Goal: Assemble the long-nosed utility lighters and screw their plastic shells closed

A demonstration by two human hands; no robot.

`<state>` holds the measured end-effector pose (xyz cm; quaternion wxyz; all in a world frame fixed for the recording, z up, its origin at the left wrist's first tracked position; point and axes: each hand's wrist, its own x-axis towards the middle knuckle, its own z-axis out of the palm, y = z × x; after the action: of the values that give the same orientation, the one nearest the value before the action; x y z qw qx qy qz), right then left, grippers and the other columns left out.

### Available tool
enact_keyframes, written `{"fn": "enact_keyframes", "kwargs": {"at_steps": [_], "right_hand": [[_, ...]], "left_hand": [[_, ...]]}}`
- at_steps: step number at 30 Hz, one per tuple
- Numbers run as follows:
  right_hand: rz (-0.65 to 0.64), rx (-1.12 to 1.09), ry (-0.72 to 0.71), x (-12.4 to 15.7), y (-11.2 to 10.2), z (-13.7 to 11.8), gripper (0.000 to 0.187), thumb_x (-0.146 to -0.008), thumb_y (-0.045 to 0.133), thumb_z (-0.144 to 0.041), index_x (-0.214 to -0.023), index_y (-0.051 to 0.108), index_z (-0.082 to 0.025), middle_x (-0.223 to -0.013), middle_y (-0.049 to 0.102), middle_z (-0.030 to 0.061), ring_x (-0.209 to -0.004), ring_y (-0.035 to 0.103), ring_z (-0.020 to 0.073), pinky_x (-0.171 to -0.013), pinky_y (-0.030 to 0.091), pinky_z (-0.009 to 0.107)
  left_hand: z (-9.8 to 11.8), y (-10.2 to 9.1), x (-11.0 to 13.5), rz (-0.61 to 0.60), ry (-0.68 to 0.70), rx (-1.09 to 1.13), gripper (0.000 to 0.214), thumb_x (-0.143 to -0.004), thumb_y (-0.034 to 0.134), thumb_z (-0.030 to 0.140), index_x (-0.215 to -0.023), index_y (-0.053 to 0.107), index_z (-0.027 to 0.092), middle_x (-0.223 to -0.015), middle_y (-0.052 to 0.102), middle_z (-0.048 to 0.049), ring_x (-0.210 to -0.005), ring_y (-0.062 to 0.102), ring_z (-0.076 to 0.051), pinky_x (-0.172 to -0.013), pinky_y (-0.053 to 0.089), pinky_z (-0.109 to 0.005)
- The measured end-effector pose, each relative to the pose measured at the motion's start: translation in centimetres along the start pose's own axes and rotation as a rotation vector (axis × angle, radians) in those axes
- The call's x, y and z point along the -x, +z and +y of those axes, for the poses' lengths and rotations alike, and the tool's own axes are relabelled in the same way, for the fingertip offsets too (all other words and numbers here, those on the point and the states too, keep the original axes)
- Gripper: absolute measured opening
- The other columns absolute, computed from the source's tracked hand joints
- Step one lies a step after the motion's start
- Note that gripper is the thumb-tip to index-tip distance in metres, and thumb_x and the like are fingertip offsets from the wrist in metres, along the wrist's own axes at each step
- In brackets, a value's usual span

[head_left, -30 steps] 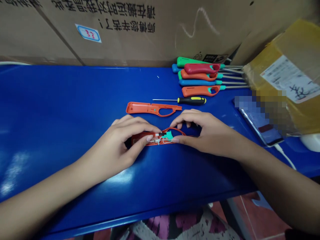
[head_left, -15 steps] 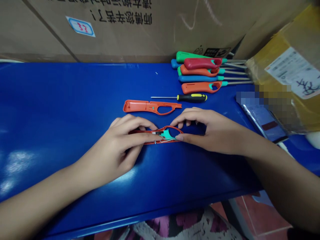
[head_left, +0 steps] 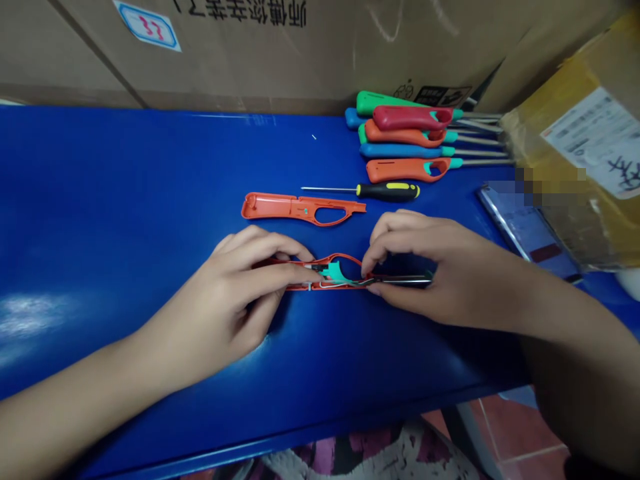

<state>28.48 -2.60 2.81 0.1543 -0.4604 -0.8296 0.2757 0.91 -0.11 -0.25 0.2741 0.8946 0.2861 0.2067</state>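
Note:
An orange lighter casing half (head_left: 296,287) lies on the blue table with its inside up. Within it show a teal trigger (head_left: 334,272), a dark part and a thin white wire. My left hand (head_left: 240,287) is closed on the casing's left part, thumb and fingers pressing along it. At the right end, my right hand (head_left: 430,263) pinches the casing's narrow tip, where a metal tube (head_left: 400,279) runs out under the palm. The other orange casing half (head_left: 273,206) rests just behind, hollow side up.
A black and yellow screwdriver (head_left: 393,192) lies behind the casing halves. Several assembled lighters (head_left: 407,169) are piled farther back. A phone (head_left: 530,233) and a taped carton (head_left: 565,133) stand at the right; a large cardboard box (head_left: 250,67) borders the back.
My right hand has shifted right, from the trigger loop to the casing's tip, and the metal tube now shows under it. My left hand keeps its hold. The view has shifted slightly.

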Motion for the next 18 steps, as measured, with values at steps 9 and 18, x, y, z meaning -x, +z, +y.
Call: {"fn": "enact_keyframes", "kwargs": {"at_steps": [9, 18], "right_hand": [[0.032, 0.144, 0.041, 0.4, 0.8, -1.3, 0.011, -0.09, 0.065, -0.012, -0.093, 0.07, -0.021, -0.096, 0.067, 0.0008, -0.089, 0.061, 0.0165, -0.077, 0.044, 0.033], [0.04, 0.226, -0.004, 0.5, 0.9, -1.4, 0.013, -0.095, 0.061, -0.017, -0.097, 0.073, -0.022, -0.099, 0.068, 0.0041, -0.091, 0.062, 0.0206, -0.08, 0.044, 0.037]], "left_hand": [[0.1, 0.0, 0.1, 0.009, 0.04, -0.052, 0.046, -0.092, 0.049, 0.006, -0.125, 0.066, 0.033, -0.123, 0.064, -0.0041, -0.11, 0.059, -0.025, -0.091, 0.049, -0.043], [0.2, 0.0, 0.1, -0.008, 0.039, -0.056, 0.045, -0.094, 0.047, 0.005, -0.126, 0.065, 0.031, -0.123, 0.063, -0.0042, -0.11, 0.057, -0.024, -0.09, 0.048, -0.042]]}}
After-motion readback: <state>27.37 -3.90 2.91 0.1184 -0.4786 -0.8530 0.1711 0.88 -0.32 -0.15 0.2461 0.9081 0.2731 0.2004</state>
